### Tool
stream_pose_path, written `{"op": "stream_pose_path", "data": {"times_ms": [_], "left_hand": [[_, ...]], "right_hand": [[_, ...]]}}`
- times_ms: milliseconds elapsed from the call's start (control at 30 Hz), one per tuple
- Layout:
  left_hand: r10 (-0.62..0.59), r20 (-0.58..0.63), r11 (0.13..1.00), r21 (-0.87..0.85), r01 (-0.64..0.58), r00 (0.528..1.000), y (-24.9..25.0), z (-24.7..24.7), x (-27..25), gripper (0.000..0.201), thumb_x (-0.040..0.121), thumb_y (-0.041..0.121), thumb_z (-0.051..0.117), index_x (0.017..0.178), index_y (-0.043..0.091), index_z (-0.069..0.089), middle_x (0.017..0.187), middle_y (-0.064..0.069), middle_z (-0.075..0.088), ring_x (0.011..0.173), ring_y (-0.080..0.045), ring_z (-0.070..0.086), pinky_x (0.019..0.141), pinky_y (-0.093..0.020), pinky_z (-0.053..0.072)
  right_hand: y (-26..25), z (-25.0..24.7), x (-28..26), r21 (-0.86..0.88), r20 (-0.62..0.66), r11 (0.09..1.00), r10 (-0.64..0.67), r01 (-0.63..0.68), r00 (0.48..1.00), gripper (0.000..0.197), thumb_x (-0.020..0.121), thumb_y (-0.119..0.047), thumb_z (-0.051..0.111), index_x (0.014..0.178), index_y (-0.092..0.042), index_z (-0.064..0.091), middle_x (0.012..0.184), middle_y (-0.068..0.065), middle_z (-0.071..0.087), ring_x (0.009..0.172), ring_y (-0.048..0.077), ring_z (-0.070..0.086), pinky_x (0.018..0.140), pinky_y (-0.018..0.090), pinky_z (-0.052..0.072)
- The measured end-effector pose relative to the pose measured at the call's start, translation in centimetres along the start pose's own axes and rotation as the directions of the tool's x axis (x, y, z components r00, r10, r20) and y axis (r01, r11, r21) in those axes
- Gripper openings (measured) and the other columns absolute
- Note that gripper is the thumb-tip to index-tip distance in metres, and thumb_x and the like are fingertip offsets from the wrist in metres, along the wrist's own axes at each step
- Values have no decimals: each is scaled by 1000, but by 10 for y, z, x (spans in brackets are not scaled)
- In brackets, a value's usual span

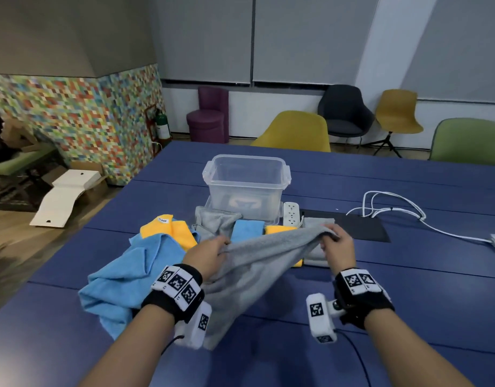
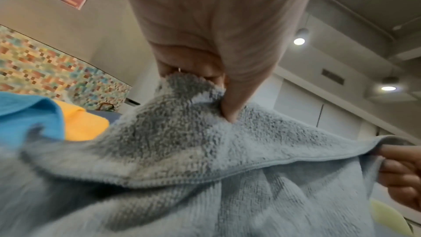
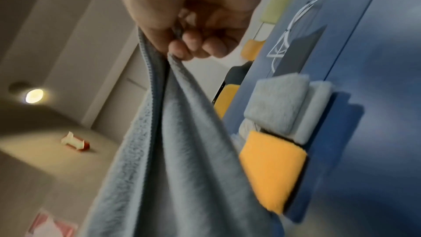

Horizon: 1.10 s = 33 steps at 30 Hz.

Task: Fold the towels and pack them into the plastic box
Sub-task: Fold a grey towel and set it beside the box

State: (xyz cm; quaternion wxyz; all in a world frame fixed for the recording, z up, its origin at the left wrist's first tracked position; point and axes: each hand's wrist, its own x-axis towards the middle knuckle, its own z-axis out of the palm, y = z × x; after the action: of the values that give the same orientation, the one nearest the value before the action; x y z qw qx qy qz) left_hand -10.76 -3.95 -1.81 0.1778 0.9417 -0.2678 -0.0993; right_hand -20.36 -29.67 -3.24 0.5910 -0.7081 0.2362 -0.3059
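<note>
While each hand, left [image 1: 210, 254] and right [image 1: 338, 244], pinches a corner, the gray towel [image 1: 257, 263] stretches left-to-right.

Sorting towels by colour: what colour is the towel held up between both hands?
Grey. The towel stretched between the left hand and right hand shows best in the head view.

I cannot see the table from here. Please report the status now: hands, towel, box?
Both hands, left hand and right hand, pinch the grey towel, lifted, unfolded. Plastic box open, no towels inside. Nothing blocks it.
</note>
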Motion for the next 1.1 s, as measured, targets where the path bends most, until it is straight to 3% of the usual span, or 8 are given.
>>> {"op": "stream_pose_path", "data": {"times_ms": [133, 300, 400, 500, 567, 700, 900, 1100], "left_hand": [[176, -200, 973, -110, -201, 964, 37, 8, 5, 34, 83, 33, 58, 113, 18, 54, 113, 0, 56, 107, -20, 52, 92, -33, 42], [319, -104, 921, -201, -334, 942, 122, 38, -7, 29, 83, 42, 62, 100, 22, 51, 87, 12, 53, 76, -11, 48, 74, -29, 43], [289, -218, 908, -246, -339, 932, 139, 45, -8, 24, 89, 40, 55, 104, 22, 51, 79, 11, 53, 75, -14, 53, 70, -30, 42], [339, -288, 844, -328, -425, 896, 142, 45, -10, 27, 90, 41, 53, 111, 24, 53, 79, 13, 54, 75, -10, 53, 70, -24, 42], [403, -330, 817, -291, -498, 854, 148, 45, -12, 26, 91, 37, 53, 113, 22, 56, 92, 10, 57, 79, -6, 51, 74, -21, 42], [416, -347, 805, -288, -518, 841, 159, 50, -12, 21, 95, 19, 49, 108, 9, 62, 101, -5, 63, 91, -19, 57, 79, -25, 42], [367, -322, 828, -315, -464, 873, 158, 47, -16, 19, 96, 19, 46, 100, 8, 61, 95, -8, 65, 88, -22, 57, 77, -28, 41], [350, -251, 895, -193, -401, 902, 132, 39, -11, 14, 91, 12, 51, 95, 4, 61, 95, -13, 64, 93, -29, 57, 76, -32, 39]], "right_hand": [[-21, -31, -9, -35, 76, 992, -120, 123, 990, 26, 78, 11, 55, 70, -15, 55, 66, 2, 52, 52, -9, 48, 57, 7, 39], [-37, -37, -35, -202, 405, 963, -82, 177, 911, 28, 76, -22, 59, 49, -26, 53, 58, 0, 37, 55, 5, 35, 56, 24, 29], [-44, -52, -39, -200, 355, 956, -131, 213, 925, 36, 86, -6, 61, 60, -31, 59, 68, -4, 48, 61, -5, 47, 63, 11, 36], [-48, -72, -37, -191, 324, 956, -151, 221, 934, 10, 87, -3, 60, 82, -3, 68, 80, 1, 56, 70, -7, 51, 71, 10, 40], [-50, -79, -40, -195, 381, 954, -138, 226, 914, 17, 87, -10, 60, 81, 6, 65, 77, 5, 55, 69, 1, 50, 68, 15, 40], [-52, -77, -48, -148, 382, 964, -149, 220, 912, 12, 87, -6, 62, 77, -12, 58, 68, -4, 50, 58, -5, 46, 60, 8, 38], [-53, -68, -49, -212, 319, 933, -217, 292, 923, 9, 88, -6, 59, 91, -10, 67, 82, -7, 64, 72, -15, 55, 73, 3, 40], [-84, -77, -45, 14, 272, 953, -296, 304, 915, 21, 90, -4, 54, 83, -21, 63, 77, -15, 65, 74, -9, 58, 77, 17, 49]]}}
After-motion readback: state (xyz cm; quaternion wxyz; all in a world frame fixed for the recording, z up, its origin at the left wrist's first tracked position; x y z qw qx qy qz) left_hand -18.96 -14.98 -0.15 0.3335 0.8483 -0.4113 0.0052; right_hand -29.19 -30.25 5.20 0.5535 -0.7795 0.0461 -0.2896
